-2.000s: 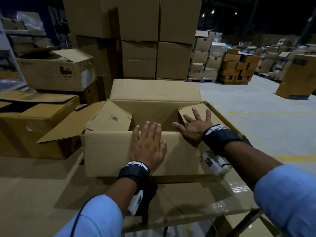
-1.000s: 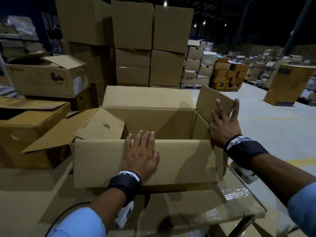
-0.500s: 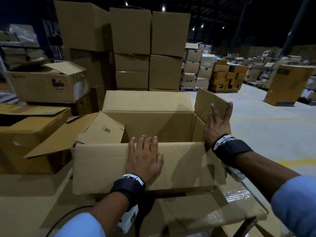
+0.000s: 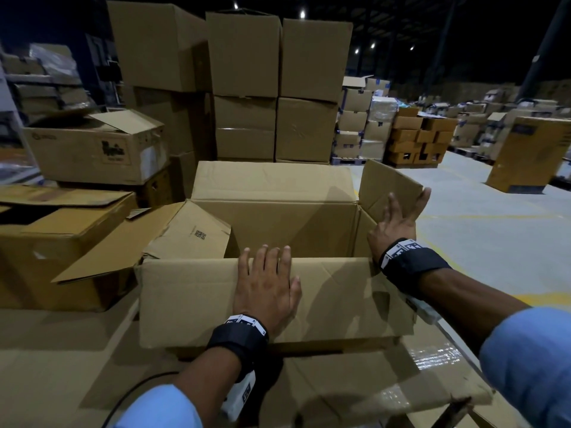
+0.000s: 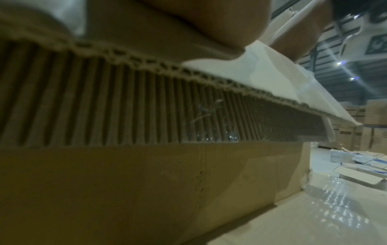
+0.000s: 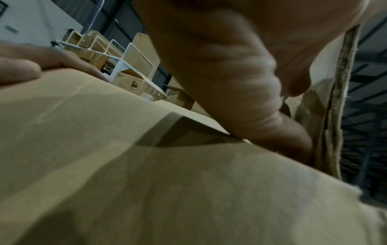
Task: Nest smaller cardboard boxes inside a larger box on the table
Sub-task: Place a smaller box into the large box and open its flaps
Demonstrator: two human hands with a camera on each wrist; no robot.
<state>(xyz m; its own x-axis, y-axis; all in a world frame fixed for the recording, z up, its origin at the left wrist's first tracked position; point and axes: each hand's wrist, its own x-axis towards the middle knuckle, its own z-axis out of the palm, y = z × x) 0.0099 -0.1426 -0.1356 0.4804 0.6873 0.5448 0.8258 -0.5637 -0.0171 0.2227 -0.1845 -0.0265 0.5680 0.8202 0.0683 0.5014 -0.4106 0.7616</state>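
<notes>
A large open cardboard box (image 4: 278, 217) stands on the table in front of me in the head view, its inside in shadow. My left hand (image 4: 266, 284) lies flat with straight fingers on the near flap (image 4: 191, 301), which is folded down and outward. My right hand (image 4: 398, 220) presses with spread, straight fingers against the right side flap (image 4: 386, 183), which stands tilted outward. The left flap (image 4: 191, 233) leans inward over the opening. In the left wrist view the flap's corrugated edge (image 5: 146, 66) fills the picture; the right wrist view shows the palm (image 6: 220, 69) on cardboard (image 6: 146, 182).
Other open boxes (image 4: 55, 242) and a printed box (image 4: 95, 149) sit at the left. Tall stacks of boxes (image 4: 247, 84) rise behind. The table is covered with taped flat cardboard (image 4: 370, 393). Grey floor (image 4: 494, 236) and a yellow box (image 4: 531, 152) lie to the right.
My right hand lifted the right flap from inside the box and pushed it up and outward. The left hand has stayed on the near flap.
</notes>
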